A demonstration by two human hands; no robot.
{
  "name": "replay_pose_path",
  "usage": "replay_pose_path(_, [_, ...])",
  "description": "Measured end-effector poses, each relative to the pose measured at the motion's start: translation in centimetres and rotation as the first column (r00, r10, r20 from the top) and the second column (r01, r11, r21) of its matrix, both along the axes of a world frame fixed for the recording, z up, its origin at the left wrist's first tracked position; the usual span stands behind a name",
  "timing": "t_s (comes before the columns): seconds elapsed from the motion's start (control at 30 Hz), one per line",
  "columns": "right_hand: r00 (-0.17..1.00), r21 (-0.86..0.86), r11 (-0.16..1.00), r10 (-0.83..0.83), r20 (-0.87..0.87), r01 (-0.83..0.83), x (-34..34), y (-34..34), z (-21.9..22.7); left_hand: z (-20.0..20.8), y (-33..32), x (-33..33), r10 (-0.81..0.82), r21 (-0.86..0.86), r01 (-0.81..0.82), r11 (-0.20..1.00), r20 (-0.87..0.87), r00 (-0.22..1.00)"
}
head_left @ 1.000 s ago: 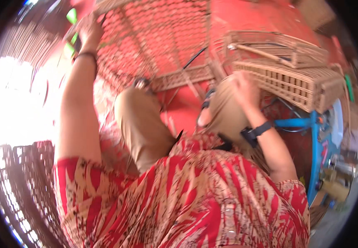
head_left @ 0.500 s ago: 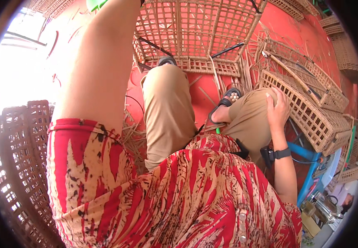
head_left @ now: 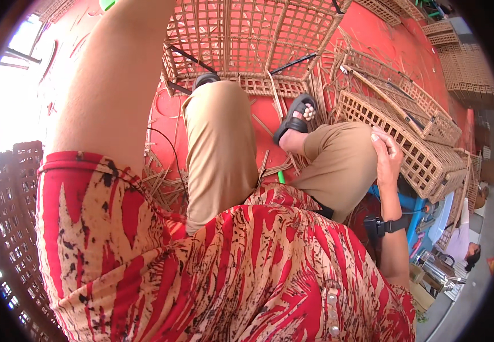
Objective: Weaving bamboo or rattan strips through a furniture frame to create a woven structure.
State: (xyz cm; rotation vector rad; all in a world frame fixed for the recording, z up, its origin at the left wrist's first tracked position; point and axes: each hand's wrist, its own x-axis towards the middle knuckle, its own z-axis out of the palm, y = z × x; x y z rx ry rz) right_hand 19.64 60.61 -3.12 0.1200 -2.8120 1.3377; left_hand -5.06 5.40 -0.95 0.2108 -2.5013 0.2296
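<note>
My left arm [head_left: 101, 85] reaches up and out past the top edge, so the left hand is out of view. On the outer side of my bent right knee rests my right hand [head_left: 388, 151], fingers apart and lying against the tan trouser leg [head_left: 338, 157]. Nothing shows in it. A black strap with a small dark device [head_left: 385, 226] circles that wrist. Straight ahead of my feet stands a large open-weave wicker basket frame [head_left: 244, 40] with black metal bars. Beside the right knee lies a long woven basket [head_left: 398, 137].
Loose wicker strips [head_left: 161, 188] litter the red floor [head_left: 261, 117]. A dark woven panel [head_left: 13, 228] stands at the left. Stacked baskets [head_left: 466, 68] are at far right. A blue stool-like frame [head_left: 409, 211], a metal kettle [head_left: 438, 268] and another person [head_left: 460, 236] appear at right.
The whole view has shifted, so the basket and my legs sit further left. My right hand stays at the knee, now seen more edge-on. More of the other person shows at right.
</note>
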Motion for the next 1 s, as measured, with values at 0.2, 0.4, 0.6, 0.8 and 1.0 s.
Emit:
replay_pose_path(0.2, [0.98,0.077,0.992,0.083,0.182,-0.099,-3.6,-2.9,1.7,2.2,-2.1,-0.7,-0.088,0.132,0.087,0.987,-0.003,0.996])
replay_pose_path(0.4, [0.836,-0.226,0.903,0.425,0.346,-0.365,-11.6,-7.8,-0.1,2.1,-2.2,2.8,-0.092,-0.042,0.084,0.996,-0.219,0.971])
replay_pose_path(0.6, [0.809,-0.194,0.817,0.571,0.138,-0.543,-21.5,-20.4,-3.1,4.8,1.0,5.1,-0.235,0.144,0.26,0.955,-0.169,0.957])
replay_pose_path(0.8, [0.838,-0.235,0.806,0.507,-0.202,-0.544,-28.3,-35.3,-5.6,2.9,-1.9,3.9,-0.325,-0.067,0.322,0.944,-0.337,0.883])
replay_pose_path(1.0, [0.787,-0.221,0.851,0.301,-0.539,-0.476,-32.9,-41.4,-2.2,4.1,-2.3,4.9,-0.433,-0.07,0.449,0.891,-0.434,0.79])
